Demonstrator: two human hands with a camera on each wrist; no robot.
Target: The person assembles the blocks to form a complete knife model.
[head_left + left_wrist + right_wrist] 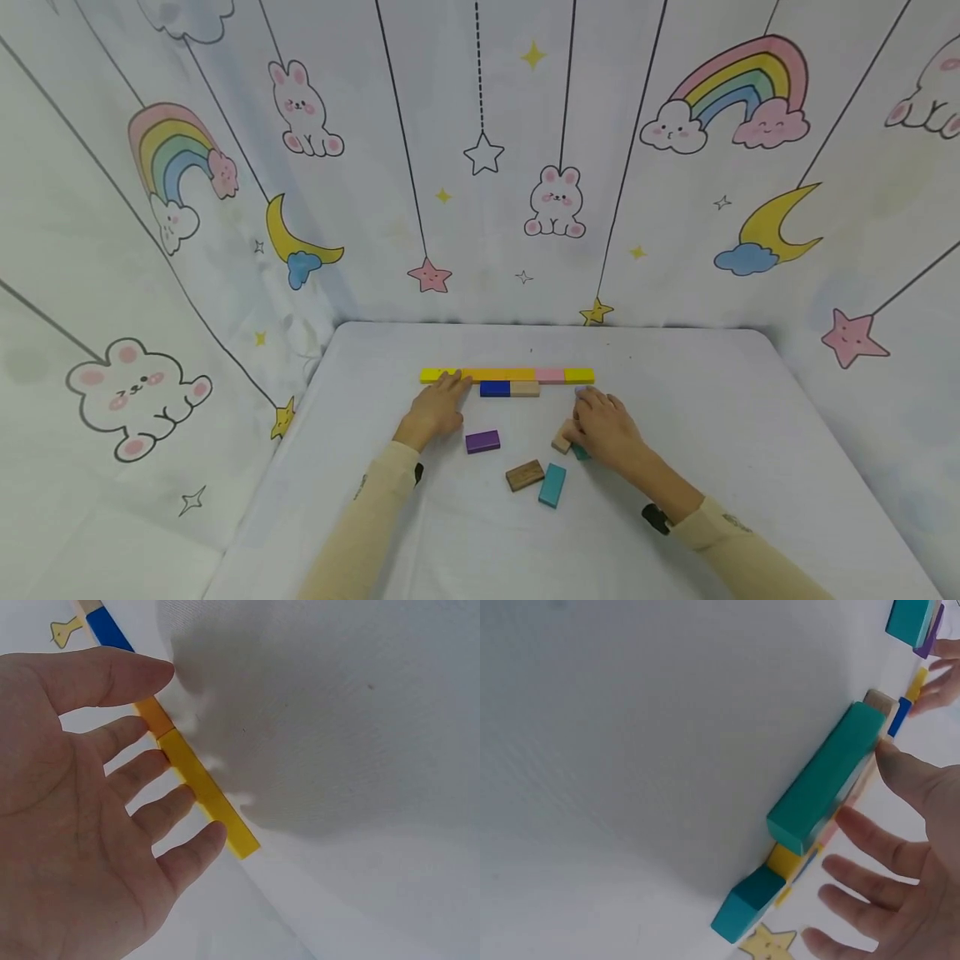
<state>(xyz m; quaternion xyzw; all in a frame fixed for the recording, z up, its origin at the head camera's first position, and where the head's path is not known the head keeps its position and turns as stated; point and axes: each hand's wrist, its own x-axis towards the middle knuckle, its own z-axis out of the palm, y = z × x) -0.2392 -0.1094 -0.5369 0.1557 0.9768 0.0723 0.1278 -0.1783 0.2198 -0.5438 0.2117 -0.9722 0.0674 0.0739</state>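
Observation:
My left hand (437,408) stretches its fingers toward a line of blocks, with fingertips along the near side of the yellow block (206,791) at its left end. Orange (498,375), pink (550,375) and another yellow block (579,376) continue that line. Just in front lie a blue block (494,389) and a tan block (524,389), end to end. My right hand (609,425) has its fingers spread, their tips at a small lavender piece (581,390). Under its palm side are a tan block (561,437) and a teal block (829,776), partly hidden by the hand.
Nearer me on the white-covered table (697,400) lie a purple block (482,442), a brown wooden block (525,476) and a teal block (552,486). A smaller teal end (746,904) shows in the right wrist view. A patterned cloth (480,217) hangs behind.

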